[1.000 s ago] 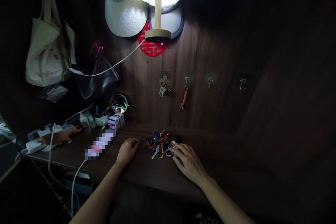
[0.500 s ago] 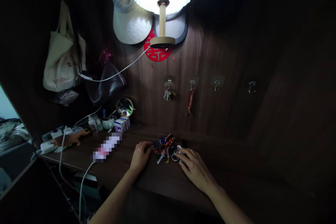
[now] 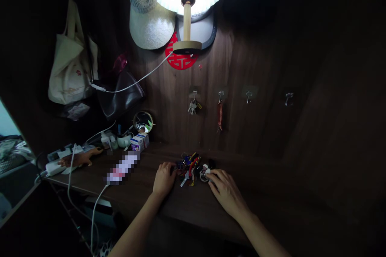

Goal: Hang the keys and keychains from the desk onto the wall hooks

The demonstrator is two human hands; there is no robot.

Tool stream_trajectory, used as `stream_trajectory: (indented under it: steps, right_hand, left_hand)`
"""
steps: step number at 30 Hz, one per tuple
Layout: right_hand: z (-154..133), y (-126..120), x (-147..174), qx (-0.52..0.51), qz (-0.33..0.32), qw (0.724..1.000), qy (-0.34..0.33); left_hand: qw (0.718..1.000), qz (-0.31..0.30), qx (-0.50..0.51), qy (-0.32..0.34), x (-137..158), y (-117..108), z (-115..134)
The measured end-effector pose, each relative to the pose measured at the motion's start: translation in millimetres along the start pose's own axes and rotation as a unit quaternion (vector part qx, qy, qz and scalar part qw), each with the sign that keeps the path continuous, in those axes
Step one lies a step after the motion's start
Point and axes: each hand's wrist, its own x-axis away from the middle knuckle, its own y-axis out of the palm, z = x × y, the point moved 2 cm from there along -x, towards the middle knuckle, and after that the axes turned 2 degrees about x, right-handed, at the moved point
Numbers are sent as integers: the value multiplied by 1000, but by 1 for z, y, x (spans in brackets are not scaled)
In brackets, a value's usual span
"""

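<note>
A jumbled pile of keys and keychains lies on the dark wooden desk, with red, yellow and blue straps and one silver key pointing toward me. My left hand rests at the pile's left edge, its fingers bent and touching the outer pieces, without a visible grip. On the other side, my right hand has its fingertips together on a key ring with a white round charm. What lies under those fingertips is partly hidden.
On the wall, a bunch of keys and a reddish-brown braided cord hang from hooks; two more hooks are to the right. A lit lamp is above. Small boxes, a round mirror and a white cable are left.
My right fingers have drawn together, and the key ring with the white charm has shifted slightly right, away from the pile. My left hand has moved slightly right.
</note>
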Motion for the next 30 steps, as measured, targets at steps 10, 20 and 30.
stream_trajectory:
  steps: [10,20,30]
  right_hand:
    - [1,-1,-1,6,19,1000,10]
    - [1,-1,-1,3,23,1000,-2]
    - [4,-2,-7,-58,10,997,47]
  left_hand:
    - [997,28,45,-58,-1,-3,-5]
    - [971,83,156,-162,-1,-8,-10]
    - [942,78,296,-138,0,-7,-10]
